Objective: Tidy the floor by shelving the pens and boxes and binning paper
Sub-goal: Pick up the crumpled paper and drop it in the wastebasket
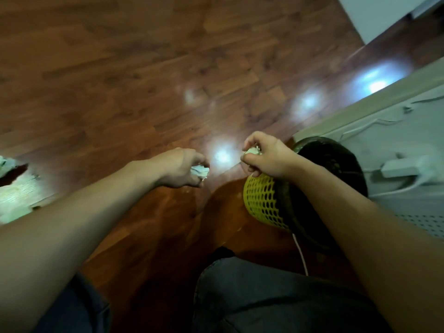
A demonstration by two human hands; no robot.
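My left hand is closed around a crumpled ball of white paper, held a little above the wooden floor. My right hand grips a second crumpled paper ball just left of the bin's rim. The bin is a yellow mesh basket with a dark liner, standing on the floor under my right forearm. Its opening lies to the right of my right hand. The picture is blurred.
A white wall with a pale skirting board runs along the right, with a white power strip and cables behind the bin. A thin white cord trails by my knee. Pale paper or packaging lies at the left edge.
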